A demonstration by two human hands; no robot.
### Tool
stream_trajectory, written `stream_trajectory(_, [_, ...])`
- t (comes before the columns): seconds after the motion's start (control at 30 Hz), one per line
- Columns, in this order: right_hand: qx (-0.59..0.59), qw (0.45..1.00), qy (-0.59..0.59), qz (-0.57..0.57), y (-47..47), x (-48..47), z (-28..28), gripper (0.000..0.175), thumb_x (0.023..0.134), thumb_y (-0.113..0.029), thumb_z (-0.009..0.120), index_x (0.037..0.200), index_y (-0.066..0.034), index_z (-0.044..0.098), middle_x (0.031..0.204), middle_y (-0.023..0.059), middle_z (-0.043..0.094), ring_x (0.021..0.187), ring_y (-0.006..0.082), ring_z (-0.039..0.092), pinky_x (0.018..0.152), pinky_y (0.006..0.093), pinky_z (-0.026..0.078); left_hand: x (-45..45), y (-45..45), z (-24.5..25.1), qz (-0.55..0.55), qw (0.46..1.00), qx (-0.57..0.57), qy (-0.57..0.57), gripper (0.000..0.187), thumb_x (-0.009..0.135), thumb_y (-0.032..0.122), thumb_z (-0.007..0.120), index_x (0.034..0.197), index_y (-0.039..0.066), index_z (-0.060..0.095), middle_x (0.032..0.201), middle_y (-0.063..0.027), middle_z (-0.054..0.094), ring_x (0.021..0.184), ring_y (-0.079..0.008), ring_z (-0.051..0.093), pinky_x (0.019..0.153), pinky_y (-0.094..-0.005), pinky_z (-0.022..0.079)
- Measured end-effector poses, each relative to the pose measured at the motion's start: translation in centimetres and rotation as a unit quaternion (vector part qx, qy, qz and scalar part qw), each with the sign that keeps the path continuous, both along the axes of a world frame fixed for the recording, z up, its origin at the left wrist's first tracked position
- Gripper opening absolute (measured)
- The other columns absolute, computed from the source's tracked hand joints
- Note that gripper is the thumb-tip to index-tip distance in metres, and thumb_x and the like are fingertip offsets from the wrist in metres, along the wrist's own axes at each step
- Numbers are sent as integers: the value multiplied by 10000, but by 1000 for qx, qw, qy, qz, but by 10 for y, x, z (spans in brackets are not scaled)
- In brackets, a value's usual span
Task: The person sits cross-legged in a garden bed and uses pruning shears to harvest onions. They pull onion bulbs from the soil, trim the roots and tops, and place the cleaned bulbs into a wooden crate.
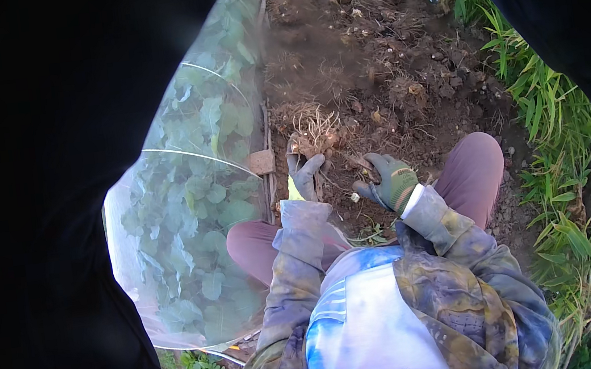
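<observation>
My left hand (306, 173), in a grey work glove, grips the near left side of a soil-covered clump of roots (317, 135), whose pale stringy roots point up and away. To its right, my right hand (389, 180), in a green and grey glove, is curled over the dug soil around a brownish piece (370, 169) between thumb and fingers; what exactly that piece is cannot be told. A small pale cut piece (355, 197) lies on the soil just left of the right thumb.
More rooty clumps (408, 89) lie on the dark soil beyond my hands. On the left, leafy plants (208, 183) grow under a hooped net cover (133, 246), with a small brick-like block (262, 162) at its edge. Long green grass (550, 117) borders the right side. My bent knees flank the soil.
</observation>
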State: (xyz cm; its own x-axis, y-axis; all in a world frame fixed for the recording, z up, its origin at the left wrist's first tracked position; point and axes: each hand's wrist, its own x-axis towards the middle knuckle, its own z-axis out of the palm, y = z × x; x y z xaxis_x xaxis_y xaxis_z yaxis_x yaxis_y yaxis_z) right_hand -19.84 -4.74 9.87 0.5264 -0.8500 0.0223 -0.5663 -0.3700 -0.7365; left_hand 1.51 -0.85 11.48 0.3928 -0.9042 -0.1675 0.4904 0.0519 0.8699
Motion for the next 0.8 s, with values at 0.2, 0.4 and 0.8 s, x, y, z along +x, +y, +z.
stream_trajectory(0.2, [-14,1000,-6,-9,-3,7,4,709,821,-568,736,1312,-84,568,1184,240,664,1052,409,668,882,487,538,-29,-2,0,-20,978,-59,-197,796,778,-125,606,1501,91,352,1377,-91,492,1239,-196,527,1061,-356,461])
stream_trajectory(0.4, [98,995,16,24,-14,12,13,527,896,-512,688,1170,-68,615,1002,208,714,950,360,707,816,453,548,-42,-1,2,11,966,-105,-235,776,760,-126,600,1468,86,363,1386,-88,463,1248,-196,502,1053,-350,457])
stream_trajectory(0.8, [98,990,-47,85,-27,-7,5,761,762,-529,824,1299,-41,594,1152,188,684,1085,343,667,934,421,526,-5,6,29,-36,994,-92,-40,834,702,-146,660,1473,64,425,1326,-125,599,1116,-231,651,872,-330,573])
